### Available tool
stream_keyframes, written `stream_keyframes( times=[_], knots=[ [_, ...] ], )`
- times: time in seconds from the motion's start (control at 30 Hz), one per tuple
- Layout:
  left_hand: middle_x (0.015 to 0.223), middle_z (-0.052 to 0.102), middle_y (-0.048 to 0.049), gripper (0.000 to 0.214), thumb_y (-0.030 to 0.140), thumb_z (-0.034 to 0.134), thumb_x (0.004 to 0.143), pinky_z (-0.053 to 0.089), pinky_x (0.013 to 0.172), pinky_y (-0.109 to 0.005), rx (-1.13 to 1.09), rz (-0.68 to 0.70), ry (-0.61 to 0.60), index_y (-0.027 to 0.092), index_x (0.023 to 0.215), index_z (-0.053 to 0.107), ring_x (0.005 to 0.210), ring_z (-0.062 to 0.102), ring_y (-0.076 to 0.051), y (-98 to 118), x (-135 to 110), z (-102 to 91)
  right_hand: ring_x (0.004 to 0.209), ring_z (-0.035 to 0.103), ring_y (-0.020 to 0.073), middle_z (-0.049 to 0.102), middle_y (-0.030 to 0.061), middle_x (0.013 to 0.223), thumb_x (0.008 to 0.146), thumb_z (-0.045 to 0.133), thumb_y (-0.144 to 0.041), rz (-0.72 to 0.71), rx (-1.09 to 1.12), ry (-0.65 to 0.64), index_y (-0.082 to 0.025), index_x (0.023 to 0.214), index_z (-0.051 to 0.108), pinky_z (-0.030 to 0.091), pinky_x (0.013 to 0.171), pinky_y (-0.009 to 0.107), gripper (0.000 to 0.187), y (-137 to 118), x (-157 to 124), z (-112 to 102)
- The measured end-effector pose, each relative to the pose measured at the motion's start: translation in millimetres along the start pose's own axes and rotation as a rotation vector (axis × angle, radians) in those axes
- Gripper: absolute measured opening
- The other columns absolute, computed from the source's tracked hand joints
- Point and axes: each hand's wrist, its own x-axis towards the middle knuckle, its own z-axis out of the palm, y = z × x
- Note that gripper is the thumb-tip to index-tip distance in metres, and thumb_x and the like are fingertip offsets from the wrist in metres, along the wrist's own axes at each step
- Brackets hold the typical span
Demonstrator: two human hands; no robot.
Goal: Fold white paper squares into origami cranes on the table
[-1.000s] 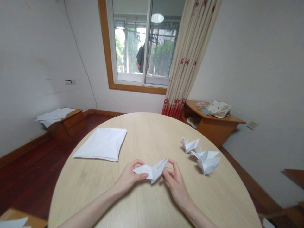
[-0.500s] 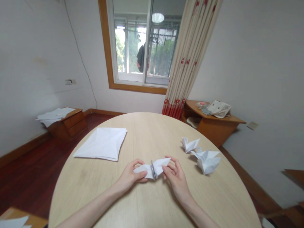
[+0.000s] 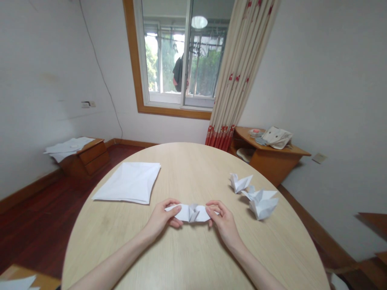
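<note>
Between my two hands, just above the near part of the round table, is a piece of folded white paper. My left hand pinches its left end, thumb on top and fingers beneath. Its right end is pinched by my right hand in the same way. The paper is stretched out sideways, with a raised, twisted fold at its centre. Off to the right, folded paper figures with pointed tips rest on the table; the nearer ones overlap in view.
A stack of white paper sheets lies on the table's left side. Beyond the table stand a small drawer cabinet at left and a wooden corner shelf at right, with a cloth bag on it. A curtain hangs beside the window.
The ends of the folded paper have been drawn apart, and its middle now lies flatter and more open. My left hand has shifted slightly left. Both hands keep their hold.
</note>
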Motion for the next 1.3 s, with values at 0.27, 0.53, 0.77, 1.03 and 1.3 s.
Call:
stream_keyframes(
  times=[0.27,0.53,0.77,1.03,1.3],
  knots=[
    [0.068,0.066,-0.0020,0.043,0.045,0.078,0.067,0.051,0.041,-0.021,0.029,0.072,0.063,0.014,0.087,0.058,0.046,0.067,-0.016,-2.5,8.8,-7.1,0.032,0.042,0.0089,0.060,-0.0047,0.047,0.062,0.074,-0.057,0.033,0.000,0.038,-0.021,0.083,0.050,0.026,0.034,0.018,0.048,8.1,9.7,-10.2],
    [0.054,0.063,0.0006,0.038,0.042,0.078,0.066,0.046,0.040,-0.020,0.063,0.096,0.064,0.012,0.081,0.060,0.040,0.062,-0.014,-0.4,8.2,-7.7,0.034,0.046,0.0092,0.057,-0.0065,0.046,0.062,0.075,-0.052,0.024,0.004,0.073,-0.022,0.076,0.044,0.030,0.035,0.017,0.045,6.9,14.0,-16.6],
    [0.049,0.061,0.0027,0.032,0.038,0.077,0.068,0.043,0.039,-0.020,0.078,0.102,0.065,0.013,0.081,0.061,0.037,0.059,-0.014,-0.7,8.7,-8.6,0.033,0.044,0.0090,0.054,-0.0077,0.045,0.062,0.074,-0.051,0.030,-0.014,0.075,-0.023,0.075,0.044,0.028,0.035,0.018,0.043,8.5,15.5,-18.4],
    [0.039,0.058,0.0023,0.040,0.037,0.078,0.065,0.028,0.030,-0.015,0.103,0.050,0.027,0.010,0.091,0.063,0.028,0.051,-0.011,-0.2,6.3,-8.5,0.041,0.047,0.0105,0.057,-0.0045,0.056,0.060,0.074,-0.059,-0.012,-0.087,0.109,-0.021,0.079,0.051,0.032,0.040,0.021,0.049,16.6,20.6,-21.1],
    [0.048,0.063,-0.0006,0.044,0.038,0.077,0.064,0.032,0.030,-0.016,0.079,0.026,0.001,0.010,0.095,0.063,0.033,0.060,-0.015,-1.6,3.5,-5.0,0.088,0.055,0.0255,0.064,0.0072,0.088,0.075,0.062,-0.058,-0.185,-0.322,0.183,-0.020,0.084,0.064,0.044,0.080,0.040,0.039,15.4,17.3,-24.3]
  ],
)
